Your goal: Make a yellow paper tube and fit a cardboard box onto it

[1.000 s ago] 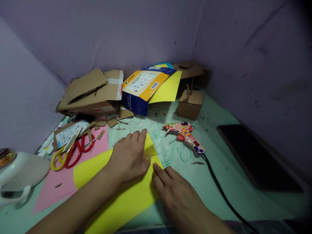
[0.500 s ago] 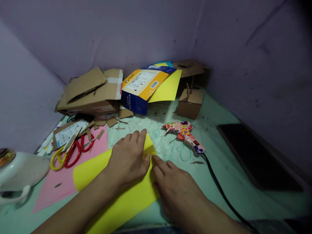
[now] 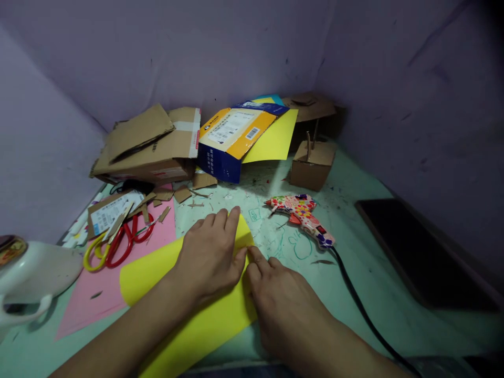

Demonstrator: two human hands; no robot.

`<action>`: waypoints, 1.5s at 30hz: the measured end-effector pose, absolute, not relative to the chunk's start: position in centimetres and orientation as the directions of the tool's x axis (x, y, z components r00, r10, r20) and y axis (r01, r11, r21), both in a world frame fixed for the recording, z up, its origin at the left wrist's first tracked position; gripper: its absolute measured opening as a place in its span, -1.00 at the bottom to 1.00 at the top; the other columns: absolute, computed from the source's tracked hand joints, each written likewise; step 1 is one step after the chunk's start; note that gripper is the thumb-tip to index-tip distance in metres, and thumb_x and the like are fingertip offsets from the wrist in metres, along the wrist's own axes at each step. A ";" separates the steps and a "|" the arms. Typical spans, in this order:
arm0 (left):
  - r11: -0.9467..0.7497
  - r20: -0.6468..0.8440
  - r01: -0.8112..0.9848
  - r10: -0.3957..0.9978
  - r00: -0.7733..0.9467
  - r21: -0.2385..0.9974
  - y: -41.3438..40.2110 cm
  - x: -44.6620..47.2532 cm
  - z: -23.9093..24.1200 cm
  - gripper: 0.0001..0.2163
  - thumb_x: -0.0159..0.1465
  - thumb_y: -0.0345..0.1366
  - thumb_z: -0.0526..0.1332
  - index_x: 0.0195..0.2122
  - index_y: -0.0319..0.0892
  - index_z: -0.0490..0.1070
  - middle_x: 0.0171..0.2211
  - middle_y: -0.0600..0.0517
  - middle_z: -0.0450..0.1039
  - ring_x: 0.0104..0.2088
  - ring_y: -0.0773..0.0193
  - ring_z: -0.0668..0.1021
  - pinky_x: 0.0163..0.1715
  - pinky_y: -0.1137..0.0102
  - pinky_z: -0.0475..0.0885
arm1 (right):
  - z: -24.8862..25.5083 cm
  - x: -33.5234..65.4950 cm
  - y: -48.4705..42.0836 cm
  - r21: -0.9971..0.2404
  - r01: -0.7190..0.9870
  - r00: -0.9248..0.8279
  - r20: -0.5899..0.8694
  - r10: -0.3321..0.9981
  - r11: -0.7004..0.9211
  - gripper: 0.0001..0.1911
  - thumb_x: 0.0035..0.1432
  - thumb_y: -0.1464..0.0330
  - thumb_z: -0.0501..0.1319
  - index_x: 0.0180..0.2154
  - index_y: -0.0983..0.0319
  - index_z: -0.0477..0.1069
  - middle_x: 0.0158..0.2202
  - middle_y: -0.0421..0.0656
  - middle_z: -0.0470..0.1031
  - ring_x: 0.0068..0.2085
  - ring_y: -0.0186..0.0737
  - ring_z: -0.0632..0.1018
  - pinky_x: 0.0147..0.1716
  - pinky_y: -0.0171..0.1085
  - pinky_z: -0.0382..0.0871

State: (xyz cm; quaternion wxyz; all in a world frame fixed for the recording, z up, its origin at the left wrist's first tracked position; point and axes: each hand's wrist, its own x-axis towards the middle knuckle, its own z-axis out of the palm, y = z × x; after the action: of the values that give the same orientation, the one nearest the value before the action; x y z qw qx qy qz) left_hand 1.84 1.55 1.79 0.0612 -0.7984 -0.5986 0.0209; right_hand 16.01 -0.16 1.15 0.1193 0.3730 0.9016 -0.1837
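Note:
A yellow sheet of paper [image 3: 212,336] lies across the front of the table, with its far part bent over into a rounded fold on the left. My left hand [image 3: 210,252] is on the folded part, fingers together over it and thumb on the near side, holding it. At the paper's right edge my right hand [image 3: 283,302] grips with bent fingers, its index fingertip close to my left thumb. The fingertips hide part of the edge between them. Beyond my hands lies a flower-patterned glue gun [image 3: 303,214], touched by neither.
Scissors with red handles [image 3: 120,247] and yellow-handled scissors [image 3: 96,254] rest on pink paper [image 3: 84,310]. At left stands a white jug [image 3: 43,273]. Cardboard boxes [image 3: 157,152] line the wall. The black cord [image 3: 358,299] and a dark flat panel [image 3: 417,252] are at right.
My right index finger has straightened slightly along the paper's edge. My left hand still holds the fold, and the whole view has shifted a little.

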 end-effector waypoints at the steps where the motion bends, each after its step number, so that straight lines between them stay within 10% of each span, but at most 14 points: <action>1: -0.276 0.041 0.954 0.958 0.283 -0.119 1.6 1.8 1.8 -0.43 0.20 -0.16 0.05 0.20 -0.35 0.07 -0.01 -0.22 0.36 -0.10 -0.06 0.45 -0.18 0.11 0.42 | 1.1 16.0 -0.2 -0.243 0.723 -0.687 -0.353 0.635 0.647 -0.23 -0.11 0.54 0.18 0.20 0.53 0.12 0.25 0.29 0.13 0.02 0.04 0.48 -0.13 -0.21 0.46; 21: -0.186 0.064 0.948 0.976 0.209 -0.259 2.2 3.5 2.1 -0.63 0.16 -0.14 0.07 -0.06 -0.24 0.25 -0.20 -0.10 0.43 -0.23 -0.02 0.49 -0.39 0.17 0.42 | -3.2 16.9 -1.7 -0.201 0.650 -0.726 0.120 0.677 0.733 -0.64 0.00 0.59 0.15 -0.09 0.45 0.35 0.00 0.32 0.43 -0.22 -0.02 0.52 -0.48 -0.24 0.48; 35: -0.265 -0.046 0.957 0.964 0.261 -0.119 2.6 2.4 2.2 -0.40 0.21 -0.15 0.02 0.20 -0.45 0.06 0.02 -0.29 0.33 -0.05 -0.11 0.41 -0.02 0.01 0.30 | -0.9 17.1 -1.3 -0.249 0.630 -0.767 -0.057 0.639 0.735 -0.57 0.06 0.61 0.14 -0.01 0.26 0.33 -0.09 0.01 0.46 -0.19 -0.10 0.47 -0.54 -0.34 0.47; 45: -0.329 -0.178 0.934 0.920 0.350 0.137 3.0 1.2 3.5 -0.42 0.22 -0.36 -0.10 0.28 -0.41 -0.08 0.25 -0.23 0.08 0.20 0.02 0.20 0.18 0.08 0.12 | -0.5 17.0 -1.1 -0.223 0.676 -0.735 -0.143 0.663 0.702 -0.19 -0.12 0.58 0.15 0.24 0.38 0.09 0.26 0.06 0.17 -0.07 0.03 0.46 -0.35 -0.20 0.53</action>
State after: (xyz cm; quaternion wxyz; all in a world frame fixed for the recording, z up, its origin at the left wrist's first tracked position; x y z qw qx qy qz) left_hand 1.16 2.98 3.50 -0.1078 -0.8146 -0.5689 0.0338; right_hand 17.00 -1.07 -0.46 0.0257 0.3629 0.9222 -0.1312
